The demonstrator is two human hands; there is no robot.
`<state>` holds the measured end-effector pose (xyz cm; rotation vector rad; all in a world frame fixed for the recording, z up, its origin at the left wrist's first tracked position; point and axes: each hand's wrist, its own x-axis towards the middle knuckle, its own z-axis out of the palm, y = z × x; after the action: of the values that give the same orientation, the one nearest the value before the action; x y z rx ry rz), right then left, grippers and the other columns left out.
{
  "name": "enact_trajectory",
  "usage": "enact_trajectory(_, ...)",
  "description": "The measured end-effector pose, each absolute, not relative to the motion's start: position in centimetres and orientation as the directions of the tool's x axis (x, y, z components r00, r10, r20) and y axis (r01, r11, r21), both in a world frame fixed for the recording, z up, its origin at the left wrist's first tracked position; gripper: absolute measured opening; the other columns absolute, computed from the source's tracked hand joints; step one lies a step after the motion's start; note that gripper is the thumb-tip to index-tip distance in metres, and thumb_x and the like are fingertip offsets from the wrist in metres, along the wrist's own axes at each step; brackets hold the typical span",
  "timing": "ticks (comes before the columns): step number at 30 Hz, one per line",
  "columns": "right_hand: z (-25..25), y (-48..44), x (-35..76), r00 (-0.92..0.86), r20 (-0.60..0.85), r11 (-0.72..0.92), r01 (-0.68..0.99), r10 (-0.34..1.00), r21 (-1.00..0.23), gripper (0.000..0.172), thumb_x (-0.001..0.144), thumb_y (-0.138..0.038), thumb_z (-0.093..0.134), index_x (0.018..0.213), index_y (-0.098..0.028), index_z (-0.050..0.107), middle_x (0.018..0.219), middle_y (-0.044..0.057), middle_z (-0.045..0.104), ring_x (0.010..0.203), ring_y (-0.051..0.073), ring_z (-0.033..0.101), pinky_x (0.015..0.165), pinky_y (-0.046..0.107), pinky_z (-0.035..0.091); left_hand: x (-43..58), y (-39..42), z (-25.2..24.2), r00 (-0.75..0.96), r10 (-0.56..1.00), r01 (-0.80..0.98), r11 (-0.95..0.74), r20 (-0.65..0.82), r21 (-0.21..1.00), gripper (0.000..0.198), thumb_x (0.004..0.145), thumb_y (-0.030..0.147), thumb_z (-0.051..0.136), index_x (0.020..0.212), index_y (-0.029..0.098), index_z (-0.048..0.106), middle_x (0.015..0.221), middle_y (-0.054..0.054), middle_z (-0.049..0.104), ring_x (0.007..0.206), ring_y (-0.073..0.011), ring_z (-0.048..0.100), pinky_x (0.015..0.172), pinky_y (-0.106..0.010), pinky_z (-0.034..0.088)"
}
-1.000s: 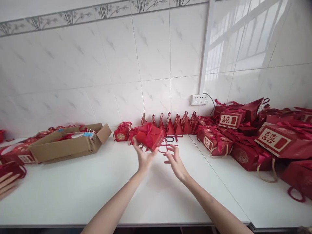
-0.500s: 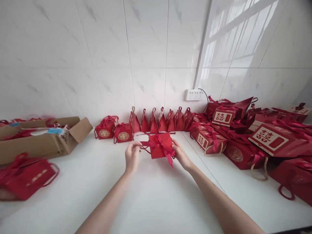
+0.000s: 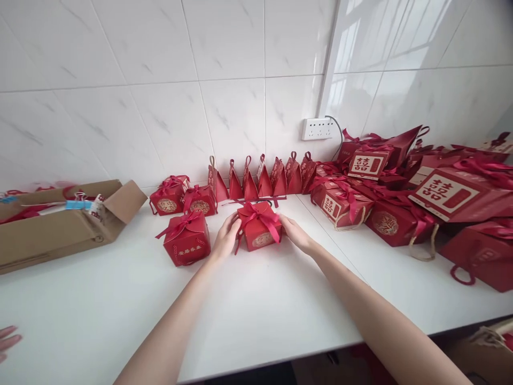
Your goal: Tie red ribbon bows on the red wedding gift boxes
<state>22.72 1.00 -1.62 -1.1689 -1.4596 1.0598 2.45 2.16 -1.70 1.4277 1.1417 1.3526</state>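
Between my two hands, a red gift box point(image 3: 256, 233) stands upright on the white table, its pink ribbon bow on top and a round gold emblem on its front. My left hand point(image 3: 227, 235) is curved against the box's left side, thumb near the top edge. On the opposite side, my right hand point(image 3: 294, 233) rests its fingers along the box, fingertips partly hidden behind it. Just left of my left hand is a second red gift box point(image 3: 186, 246) with gold lettering and a tied bow. Dark red strips lie on the table behind the held box.
Small red pointed boxes point(image 3: 264, 184) line the wall, with two bow-tied boxes point(image 3: 168, 198) to their left. Many red boxes point(image 3: 387, 224) are piled at right. An open cardboard carton point(image 3: 60, 235) sits at left. Another person's hand point(image 3: 8, 342) shows at the left edge.
My left hand has left the ribbon and moved onto the box's side. The box has gone from tilted to upright. The lettered box now stands nearer my left hand, and another person's hand has appeared.
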Motion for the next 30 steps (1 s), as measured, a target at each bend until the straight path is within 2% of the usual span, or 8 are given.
enact_trajectory(5, 0.4, -0.1, 23.9, 0.206, 0.197, 0.107, 0.381, 0.958, -0.918, 0.057, 0.083, -0.066, 0.03, 0.078, -0.017, 0.059, 0.076, 0.005, 0.062, 0.073, 0.019, 0.056, 0.068, 0.031, 0.041, 1.3, 2.7, -1.2, -0.147, 0.981, 0.193, -0.096, 0.126, 0.976, 0.052, 0.066, 0.065, 0.053, 0.086, 0.017, 0.061, 0.098, -0.009, 0.065, 0.093, -0.0255, 0.06, 0.068, -0.033, 0.048)
enact_trajectory(9, 1.7, -0.8, 24.5, 0.077, 0.122, 0.081, 0.404, 0.989, -0.911, 0.061, 0.081, -0.068, 0.031, 0.054, -0.018, 0.053, 0.047, -0.001, 0.044, 0.049, 0.013, 0.044, 0.055, 0.029, 0.035, 1.7, 2.3, -0.8, -0.015, 0.996, 0.206, -0.082, 0.087, 0.975, 0.054, 0.063, 0.07, 0.053, 0.07, 0.016, 0.058, 0.068, -0.002, 0.058, 0.066, -0.0173, 0.055, 0.057, -0.027, 0.042)
enact_trajectory(13, 1.8, -0.9, 24.0, -0.041, 0.091, 0.1, 0.416, 0.995, -0.904, 0.049, 0.076, -0.061, 0.049, 0.053, -0.018, 0.051, 0.049, -0.002, 0.046, 0.049, 0.012, 0.042, 0.054, 0.028, 0.033, 2.6, 1.6, -0.8, 0.107, 0.989, 0.151, -0.117, 0.102, 0.982, 0.045, 0.063, 0.063, 0.058, 0.064, 0.018, 0.052, 0.061, 0.002, 0.052, 0.059, -0.0132, 0.049, 0.057, -0.025, 0.04)
enact_trajectory(17, 1.1, -0.4, 23.5, -0.09, 0.09, 0.108, 0.224, 0.992, -0.969, 0.033, 0.071, -0.048, 0.061, 0.061, -0.018, 0.052, 0.061, -0.001, 0.053, 0.06, 0.013, 0.05, 0.062, 0.03, 0.041, 2.8, 1.2, -0.6, 0.118, 0.975, 0.171, -0.205, 0.187, 0.964, 0.032, 0.067, 0.049, 0.061, 0.065, 0.018, 0.056, 0.068, 0.0, 0.057, 0.068, -0.0155, 0.054, 0.069, -0.027, 0.044)
enact_trajectory(21, 0.8, -0.1, 23.7, -0.151, 0.064, 0.056, -0.058, 0.986, -0.997, 0.028, 0.073, -0.042, 0.062, 0.063, -0.018, 0.052, 0.066, -0.001, 0.055, 0.068, 0.014, 0.054, 0.074, 0.033, 0.046, 2.4, 1.3, -0.3, -0.051, 0.933, 0.174, -0.344, 0.357, 0.923, 0.023, 0.069, 0.04, 0.063, 0.061, 0.019, 0.06, 0.11, -0.007, 0.062, 0.11, -0.0244, 0.052, 0.093, -0.032, 0.038)
enact_trajectory(23, 0.9, -0.1, 24.0, -0.194, 0.072, 0.043, -0.151, 0.978, -0.988, 0.024, 0.075, -0.039, 0.061, 0.067, -0.017, 0.057, 0.071, 0.001, 0.058, 0.075, 0.015, 0.057, 0.081, 0.035, 0.047, 2.1, 1.5, -0.3, -0.062, 0.929, 0.094, -0.358, 0.364, 0.929, 0.022, 0.07, 0.04, 0.062, 0.063, 0.018, 0.061, 0.119, -0.008, 0.06, 0.118, -0.0261, 0.048, 0.097, -0.034, 0.036)
enact_trajectory(26, 0.9, 0.0, 24.3, -0.225, 0.111, 0.058, -0.229, 0.968, -0.972, 0.02, 0.077, -0.035, 0.06, 0.072, -0.017, 0.064, 0.082, 0.004, 0.064, 0.086, 0.018, 0.06, 0.087, 0.037, 0.046, 1.9, 1.8, -0.3, -0.03, 0.942, -0.047, -0.336, 0.335, 0.941, 0.023, 0.069, 0.04, 0.063, 0.073, 0.017, 0.063, 0.096, -0.008, 0.068, 0.1, -0.024, 0.059, 0.09, -0.036, 0.042)
enact_trajectory(30, 0.8, 0.0, 24.3, -0.21, 0.108, 0.049, -0.268, 0.972, -0.962, 0.021, 0.078, -0.035, 0.057, 0.076, -0.017, 0.066, 0.09, 0.007, 0.067, 0.095, 0.021, 0.061, 0.088, 0.036, 0.046, 2.0, 1.6, -0.1, -0.047, 0.976, -0.162, -0.216, 0.211, 0.963, 0.024, 0.063, 0.039, 0.065, 0.068, 0.016, 0.057, 0.065, -0.002, 0.063, 0.064, -0.0182, 0.062, 0.07, -0.034, 0.05)
